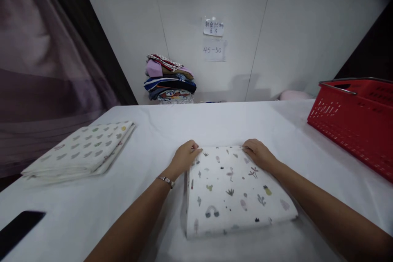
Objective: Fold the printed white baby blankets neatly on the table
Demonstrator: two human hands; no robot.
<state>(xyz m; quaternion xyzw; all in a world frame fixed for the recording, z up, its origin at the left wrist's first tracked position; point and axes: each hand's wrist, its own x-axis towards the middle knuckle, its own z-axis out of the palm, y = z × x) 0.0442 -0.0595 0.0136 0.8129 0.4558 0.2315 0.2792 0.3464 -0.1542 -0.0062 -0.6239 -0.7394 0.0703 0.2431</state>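
A folded white cloth (233, 192) printed with cacti, pineapples, a rainbow and a flamingo lies flat on the white-covered table (172, 131). My left hand (185, 156) pinches its far left corner between thumb and fingers. At the far right corner, my right hand (259, 153) grips the same far edge, with the fingertips closed over it. A bracelet (166, 181) circles my left wrist. Off to the left rests a second folded white cloth (86, 149) with grey cloud-like shapes, touched by neither hand.
A red plastic basket (356, 125) with a metal handle stands at the right. A black flat object (20, 231) lies at the near left. Behind the table rises a pile of folded fabrics (170, 80). Paper signs (214, 50) hang on the wall; a curtain (46, 69) borders the left.
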